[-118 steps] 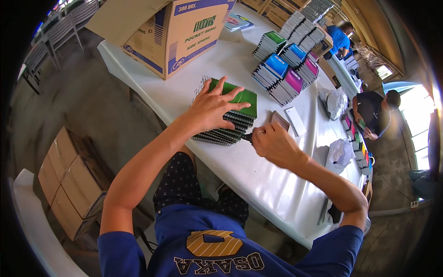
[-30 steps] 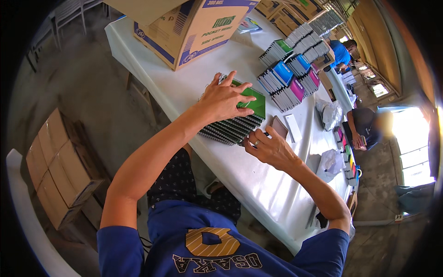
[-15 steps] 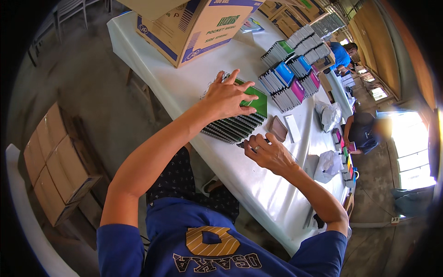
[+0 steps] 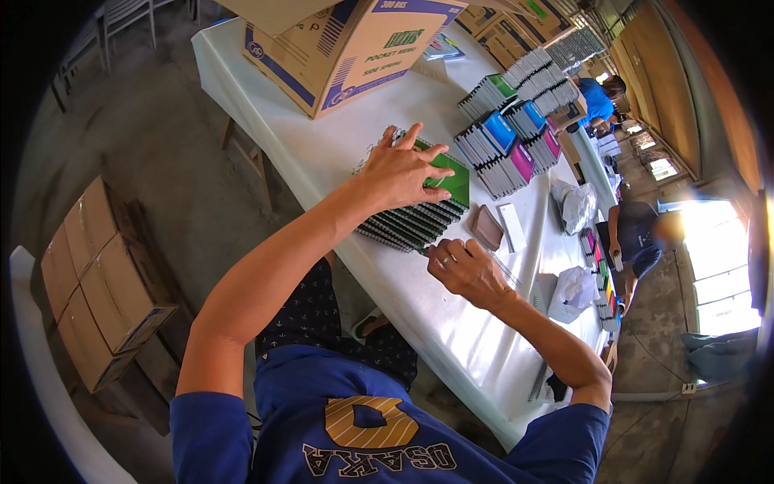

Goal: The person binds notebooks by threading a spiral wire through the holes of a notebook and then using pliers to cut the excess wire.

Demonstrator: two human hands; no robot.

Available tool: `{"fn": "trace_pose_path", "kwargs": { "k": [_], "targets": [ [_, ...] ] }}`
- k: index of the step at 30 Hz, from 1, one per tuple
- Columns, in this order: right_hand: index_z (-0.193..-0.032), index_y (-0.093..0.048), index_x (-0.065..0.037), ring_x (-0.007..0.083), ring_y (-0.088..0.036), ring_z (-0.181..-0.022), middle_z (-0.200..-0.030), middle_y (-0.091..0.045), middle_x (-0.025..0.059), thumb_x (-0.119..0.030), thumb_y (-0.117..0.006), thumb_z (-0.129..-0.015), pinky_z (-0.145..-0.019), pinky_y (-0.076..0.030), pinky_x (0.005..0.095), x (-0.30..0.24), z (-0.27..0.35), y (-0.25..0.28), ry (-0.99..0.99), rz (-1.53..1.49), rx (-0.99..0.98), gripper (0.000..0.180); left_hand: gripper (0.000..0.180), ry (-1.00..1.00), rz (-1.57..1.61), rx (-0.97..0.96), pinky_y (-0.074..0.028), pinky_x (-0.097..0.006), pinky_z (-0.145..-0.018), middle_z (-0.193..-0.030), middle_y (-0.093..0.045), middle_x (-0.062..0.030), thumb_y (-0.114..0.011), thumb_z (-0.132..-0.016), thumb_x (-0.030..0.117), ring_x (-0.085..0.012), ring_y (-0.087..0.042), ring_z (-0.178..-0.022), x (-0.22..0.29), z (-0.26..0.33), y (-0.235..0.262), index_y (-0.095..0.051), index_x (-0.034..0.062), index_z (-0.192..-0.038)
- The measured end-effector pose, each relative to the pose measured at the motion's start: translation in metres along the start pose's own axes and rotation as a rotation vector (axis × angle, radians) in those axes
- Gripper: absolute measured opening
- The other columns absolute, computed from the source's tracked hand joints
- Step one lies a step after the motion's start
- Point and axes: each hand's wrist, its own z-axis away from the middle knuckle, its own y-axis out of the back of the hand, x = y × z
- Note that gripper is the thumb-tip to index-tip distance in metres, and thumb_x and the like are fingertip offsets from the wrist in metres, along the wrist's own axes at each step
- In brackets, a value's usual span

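Observation:
A stack of green spiral notebooks (image 4: 419,211) lies on the white table (image 4: 322,169), its black wire spines facing me. My left hand (image 4: 401,169) rests flat on top of the stack with fingers spread. My right hand (image 4: 466,270) sits on the table just right of the stack's near corner, fingers curled, a ring on one finger; whether it pinches anything is unclear. A small brown block (image 4: 487,227) and a white strip (image 4: 511,227) lie just beyond the right hand.
A large cardboard box (image 4: 355,44) stands at the table's far left. Rows of blue, pink and green notebooks (image 4: 512,121) stand farther back. Plastic bags (image 4: 576,206) lie to the right. Other people work farther along. Stacked cartons (image 4: 97,282) sit on the floor at left.
My left hand stays on the notebook stack. My right hand has dropped from raised near the brown block down to the table by the stack's corner.

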Motion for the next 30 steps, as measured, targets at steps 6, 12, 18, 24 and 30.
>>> {"fn": "trace_pose_path", "kwargs": {
  "k": [6, 12, 18, 24, 30],
  "targets": [
    [-0.097, -0.060, -0.006, 0.0168, -0.051, -0.098, -0.105, -0.060, 0.0036, -0.013, -0.062, -0.075, -0.076, -0.043, 0.0290, 0.002, -0.001, 0.007, -0.037, -0.052, -0.025, 0.023, 0.049, -0.010, -0.011, 0.010, -0.025, -0.060, -0.111, -0.146, -0.044, 0.0027, -0.049, -0.088, 0.064, -0.0383, -0.028, -0.140, 0.000, 0.000, 0.000, -0.065, 0.0337, -0.123],
    [-0.100, -0.061, -0.006, 0.0174, -0.052, -0.098, -0.105, -0.061, 0.0037, -0.014, -0.061, -0.078, -0.077, -0.044, 0.0312, 0.001, 0.004, -0.003, 0.031, 0.061, 0.008, 0.024, 0.050, 0.002, -0.009, -0.011, -0.025, -0.060, -0.111, -0.147, -0.043, 0.0033, -0.049, -0.088, 0.065, -0.0382, -0.028, -0.140, 0.001, -0.001, 0.001, -0.064, 0.0342, -0.124],
    [-0.096, -0.063, -0.001, 0.0215, -0.054, -0.099, -0.106, -0.062, 0.0106, -0.014, -0.062, -0.076, -0.075, -0.043, 0.0309, -0.021, 0.000, -0.001, -0.185, -0.030, -0.131, 0.024, 0.050, -0.002, -0.005, -0.004, -0.024, -0.061, -0.111, -0.147, -0.043, 0.0029, -0.049, -0.087, 0.064, -0.0384, -0.028, -0.140, 0.000, -0.001, 0.000, -0.064, 0.0342, -0.124],
    [-0.096, -0.063, -0.002, 0.0194, -0.054, -0.095, -0.095, -0.060, 0.0066, -0.013, -0.066, -0.071, -0.077, -0.042, 0.0316, -0.006, -0.017, 0.015, -0.199, -0.042, -0.207, 0.028, 0.049, 0.028, 0.004, 0.011, -0.025, -0.061, -0.111, -0.147, -0.043, 0.0028, -0.051, -0.087, 0.064, -0.0383, -0.028, -0.140, -0.003, 0.000, 0.000, -0.065, 0.0343, -0.123],
    [-0.099, -0.061, -0.006, 0.0166, -0.053, -0.094, -0.094, -0.060, 0.0027, -0.013, -0.065, -0.074, -0.081, -0.043, 0.0333, 0.013, -0.006, 0.001, 0.016, -0.013, -0.023, 0.027, 0.048, 0.000, 0.011, 0.018, -0.025, -0.061, -0.111, -0.146, -0.044, 0.0022, -0.052, -0.086, 0.063, -0.0388, -0.028, -0.140, 0.000, -0.002, -0.001, -0.065, 0.0345, -0.123]
  ]
}}
